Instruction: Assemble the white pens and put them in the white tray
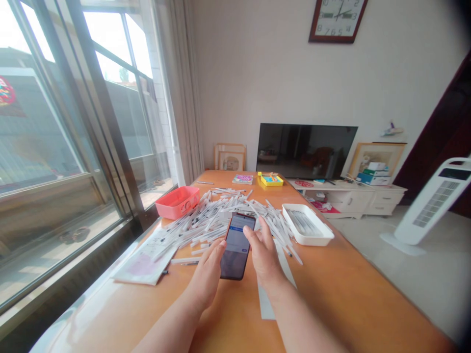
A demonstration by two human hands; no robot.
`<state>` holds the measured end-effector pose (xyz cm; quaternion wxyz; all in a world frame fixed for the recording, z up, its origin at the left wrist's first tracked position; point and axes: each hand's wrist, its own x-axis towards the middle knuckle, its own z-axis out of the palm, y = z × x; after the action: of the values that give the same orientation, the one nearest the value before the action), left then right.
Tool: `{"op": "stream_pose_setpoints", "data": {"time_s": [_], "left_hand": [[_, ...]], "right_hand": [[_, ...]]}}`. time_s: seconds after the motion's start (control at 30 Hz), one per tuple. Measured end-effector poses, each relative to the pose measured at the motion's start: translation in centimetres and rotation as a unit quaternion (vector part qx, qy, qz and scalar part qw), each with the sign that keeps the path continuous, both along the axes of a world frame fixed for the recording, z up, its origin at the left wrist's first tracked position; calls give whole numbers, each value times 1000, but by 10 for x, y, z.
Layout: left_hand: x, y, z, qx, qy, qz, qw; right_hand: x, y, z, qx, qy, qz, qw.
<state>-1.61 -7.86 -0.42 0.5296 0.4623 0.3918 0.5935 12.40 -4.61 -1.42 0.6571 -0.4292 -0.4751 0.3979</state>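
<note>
A dark smartphone point(235, 255) with a lit screen is held upright and slightly tilted above the table. My left hand point(208, 272) grips its left edge, with the thumb along the side and the other fingers hidden behind. At the right edge, my right hand point(265, 255) has its thumb over the upper screen and its index finger stretched out apart from the phone. Behind the phone spreads a large loose heap of white pens point(206, 223). A white paper strip point(268, 301) lies partly under my right hand.
Left of the pens are a red plastic basket point(176, 208) and a paper packet point(142, 267). To the right stands a white tray point(312, 240) holding pens or refills. A yellow box point(271, 181) and a colourful booklet point(243, 179) lie at the far end of the wooden table point(349, 294).
</note>
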Motion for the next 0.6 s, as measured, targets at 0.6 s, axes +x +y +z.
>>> {"op": "stream_pose_setpoints", "data": {"time_s": [0.6], "left_hand": [[-8, 12, -2, -75, -116, -42, 990]], "right_hand": [[-3, -11, 8, -96, 34, 111, 989]]}}
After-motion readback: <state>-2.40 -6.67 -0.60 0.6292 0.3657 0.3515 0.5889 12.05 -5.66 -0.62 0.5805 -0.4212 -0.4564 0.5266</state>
